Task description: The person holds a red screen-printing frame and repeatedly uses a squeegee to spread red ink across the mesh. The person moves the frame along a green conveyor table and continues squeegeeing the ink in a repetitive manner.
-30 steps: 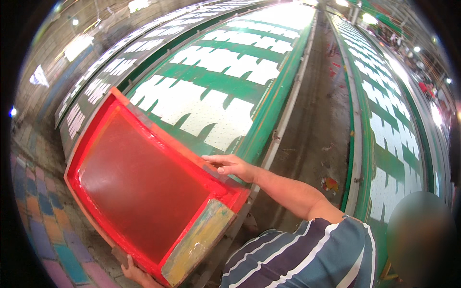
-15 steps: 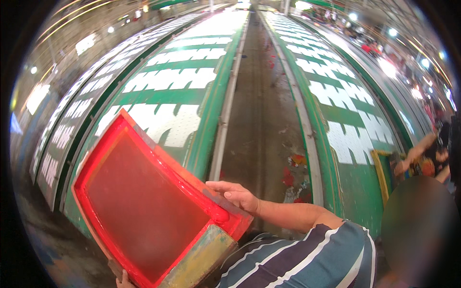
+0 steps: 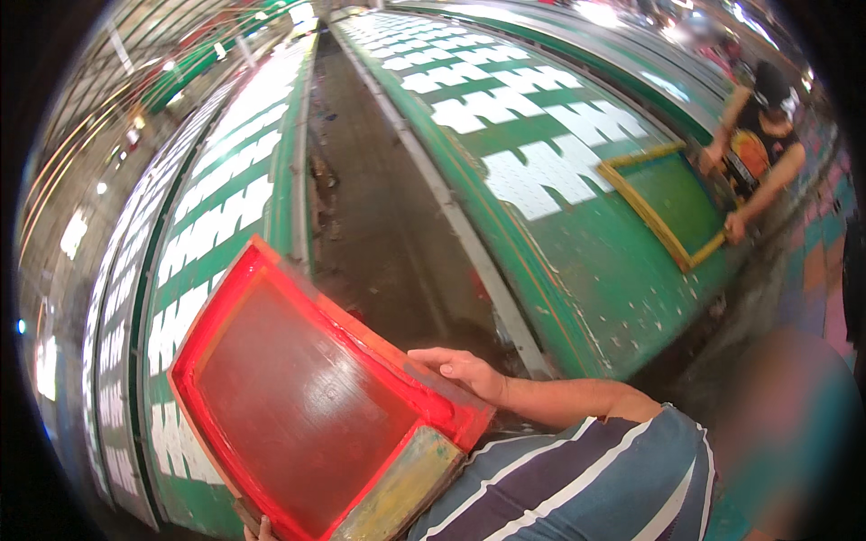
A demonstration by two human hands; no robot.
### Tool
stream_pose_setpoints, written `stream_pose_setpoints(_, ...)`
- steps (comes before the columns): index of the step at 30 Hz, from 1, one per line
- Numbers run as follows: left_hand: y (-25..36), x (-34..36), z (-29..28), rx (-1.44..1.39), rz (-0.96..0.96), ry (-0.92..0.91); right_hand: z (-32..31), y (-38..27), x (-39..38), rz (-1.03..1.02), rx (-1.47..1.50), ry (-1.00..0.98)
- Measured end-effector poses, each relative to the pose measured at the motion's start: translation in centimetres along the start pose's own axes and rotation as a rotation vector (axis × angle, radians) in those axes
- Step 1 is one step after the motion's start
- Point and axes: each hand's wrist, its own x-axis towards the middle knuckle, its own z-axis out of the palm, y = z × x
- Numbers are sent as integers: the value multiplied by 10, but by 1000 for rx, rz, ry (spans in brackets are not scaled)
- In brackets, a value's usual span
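A screen-printing frame (image 3: 298,361), its inner edges thick with wet red ink, is tilted up in front of my body. My right hand (image 3: 467,375) lies over its right-hand rim, the fingers on the edge and the arm bent. At the lower left corner my left hand (image 3: 260,529) grips the rim; only a few fingers show, the rest is hidden below the frame or cut off. A flat board (image 3: 397,482), stained yellow and grey, lies along the frame's near end. A line of thick red ink runs along the right inner side.
Long green printing tables (image 3: 577,298) stretch away on both sides, bearing rows of white cut fabric pieces (image 3: 541,176). A dark aisle (image 3: 388,198) runs between them. At right, a co-worker (image 3: 762,149) holds a yellow-edged screen frame (image 3: 667,203) over the right table.
My view has turned right, bringing the co-worker and the yellow-edged frame fully into sight. The red-inked frame stays in both my hands, now sitting slightly lower and further right in the picture.
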Motion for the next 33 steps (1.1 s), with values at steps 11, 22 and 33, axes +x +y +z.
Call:
stream_pose_setpoints(11,60,-77,93,83,306,-309,-48,-57,-138,-120,-320,308)
stream_pose_setpoints(22,56,-104,101,14,238,-254,-139,-130,-246,-108,-2078,1002)
stream_pose_setpoints(33,56,-91,66,63,229,-269,-155,-91,-281,400,-2127,1046)
